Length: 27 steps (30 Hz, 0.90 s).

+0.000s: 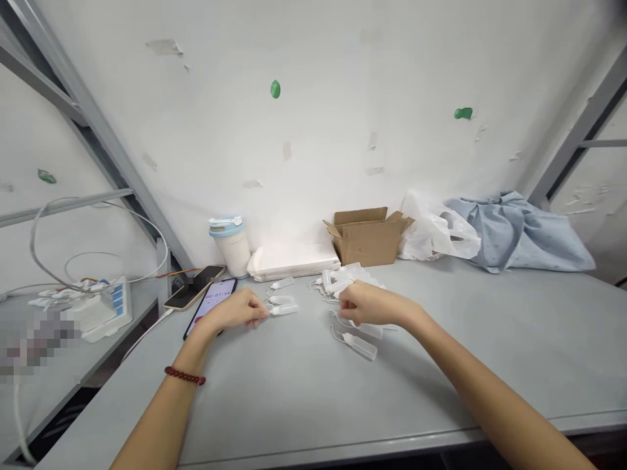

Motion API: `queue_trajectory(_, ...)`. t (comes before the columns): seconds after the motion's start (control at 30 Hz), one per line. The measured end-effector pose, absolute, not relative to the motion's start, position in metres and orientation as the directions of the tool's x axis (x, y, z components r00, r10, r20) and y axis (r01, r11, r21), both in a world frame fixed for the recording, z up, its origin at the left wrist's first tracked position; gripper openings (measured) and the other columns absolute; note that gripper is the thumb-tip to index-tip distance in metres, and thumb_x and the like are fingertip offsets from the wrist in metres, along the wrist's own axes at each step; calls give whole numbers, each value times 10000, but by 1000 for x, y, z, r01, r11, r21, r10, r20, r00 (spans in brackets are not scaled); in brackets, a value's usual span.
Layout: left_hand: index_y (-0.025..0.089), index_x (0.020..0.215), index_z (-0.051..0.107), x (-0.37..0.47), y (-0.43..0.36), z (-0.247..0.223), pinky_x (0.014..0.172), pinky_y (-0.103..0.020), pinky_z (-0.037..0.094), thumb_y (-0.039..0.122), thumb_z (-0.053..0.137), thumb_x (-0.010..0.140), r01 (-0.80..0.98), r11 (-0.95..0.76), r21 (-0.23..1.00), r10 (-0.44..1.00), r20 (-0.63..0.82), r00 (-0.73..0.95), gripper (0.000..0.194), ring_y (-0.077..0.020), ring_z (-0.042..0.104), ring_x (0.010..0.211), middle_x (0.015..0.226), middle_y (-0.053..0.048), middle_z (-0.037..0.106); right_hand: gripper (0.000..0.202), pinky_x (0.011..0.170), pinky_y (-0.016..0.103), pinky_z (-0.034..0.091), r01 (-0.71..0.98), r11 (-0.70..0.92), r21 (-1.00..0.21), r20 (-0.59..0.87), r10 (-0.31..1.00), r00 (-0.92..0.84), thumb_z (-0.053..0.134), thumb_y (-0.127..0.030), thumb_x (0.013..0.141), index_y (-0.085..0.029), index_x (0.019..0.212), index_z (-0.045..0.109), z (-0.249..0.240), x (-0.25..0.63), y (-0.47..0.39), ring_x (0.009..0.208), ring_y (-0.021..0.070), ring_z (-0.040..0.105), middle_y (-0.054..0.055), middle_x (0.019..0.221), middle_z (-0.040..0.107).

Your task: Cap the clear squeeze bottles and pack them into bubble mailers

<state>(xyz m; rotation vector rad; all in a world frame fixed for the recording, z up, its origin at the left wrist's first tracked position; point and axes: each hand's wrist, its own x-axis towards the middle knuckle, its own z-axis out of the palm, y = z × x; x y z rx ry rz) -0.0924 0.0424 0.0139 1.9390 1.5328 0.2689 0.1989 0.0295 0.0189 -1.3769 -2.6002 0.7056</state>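
Note:
My left hand [245, 309] has its fingers pinched at the tip end of a small clear bottle [285, 309] lying on the grey table [274, 398]. Two similar bottles lie just behind that one. My right hand [360, 303] is closed over the front of a pile of clear bottles [350, 274]; its curled fingers hide what they hold, if anything. In front of the right hand, another clear bottle [361, 346] with a thin cord at its tip lies on its side, and one more lies partly below the hand.
A timer phone [211, 300] and a second phone [189, 290] lie at left, near a lidded cup [232, 248]. Along the wall are a white stack [294, 261], an open cardboard box [369, 241], a plastic bag [431, 228] and blue cloth [529, 235]. Cables and a power strip [117, 307] stand far left.

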Motion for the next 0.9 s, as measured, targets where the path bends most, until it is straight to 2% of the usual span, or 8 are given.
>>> queue_trajectory(0.1, 171, 408, 577, -90, 41, 16, 441, -231, 262, 419, 623, 627, 865, -63, 498, 975, -154, 160, 334, -125, 421, 418, 395, 9, 493, 248, 401, 221, 296, 793, 394, -465, -275, 787, -552, 502, -294, 753, -173, 537, 509, 30, 205, 21, 435, 101, 458, 7, 531, 607)
queue_trajectory(0.2, 170, 465, 603, -87, 42, 13, 441, -227, 240, 414, 651, 589, 880, -80, 468, 985, -100, 143, 278, -132, 430, 459, 440, 13, 506, 258, 438, 233, 372, 848, 317, -425, -459, 732, -504, 586, -357, 682, -158, 535, 515, 37, 204, 14, 403, 106, 496, 3, 501, 587)
queue_trajectory(0.33, 165, 723, 663, -81, 48, -4, 485, -231, 294, 404, 666, 567, 870, -163, 465, 975, -60, 215, 285, -169, 500, 545, 564, 6, 567, 198, 444, 228, 393, 888, 335, -314, -570, 682, -459, 596, -240, 633, -144, 487, 503, 35, 194, 8, 389, 112, 499, -7, 420, 522)
queue_trajectory(0.43, 156, 723, 640, -77, 54, -16, 509, -241, 307, 391, 558, 674, 893, -219, 394, 966, -42, 256, 254, -173, 505, 552, 573, -7, 562, 81, 433, 231, 393, 894, 358, -270, -578, 682, -448, 546, -167, 600, -137, 527, 526, 29, 186, 9, 398, 122, 504, 4, 448, 534)
queue_trajectory(0.6, 159, 694, 600, -78, 60, -22, 527, -246, 316, 346, 472, 732, 930, -196, 311, 980, 24, 199, 229, -181, 533, 575, 601, -23, 589, 125, 430, 230, 339, 867, 450, -216, -506, 707, -493, 559, -252, 595, -146, 532, 538, 16, 180, 12, 490, 145, 520, 35, 571, 573)
queue_trajectory(0.73, 159, 760, 601, -80, 61, -20, 562, -259, 338, 356, 469, 743, 930, -163, 329, 983, 138, 123, 238, -199, 559, 624, 632, -36, 612, 157, 451, 233, 282, 824, 537, -180, -340, 752, -564, 557, -292, 645, -141, 606, 573, 12, 178, 13, 566, 161, 534, 65, 650, 588)
queue_trajectory(0.8, 155, 773, 602, -75, 58, -15, 563, -261, 345, 373, 476, 740, 902, -157, 402, 979, 184, 89, 254, -196, 553, 620, 621, -31, 599, 165, 457, 235, 256, 808, 566, -164, -209, 781, -589, 529, -300, 691, -142, 666, 571, 11, 177, 12, 578, 158, 529, 68, 670, 590)
queue_trajectory(0.9, 145, 776, 594, -63, 48, -4, 514, -245, 353, 438, 479, 747, 742, -174, 647, 985, 111, 133, 316, -154, 509, 541, 594, -6, 552, 190, 464, 243, 224, 798, 582, -156, -52, 802, -595, 447, -308, 773, -150, 728, 543, 7, 173, 11, 563, 156, 515, 60, 653, 584)
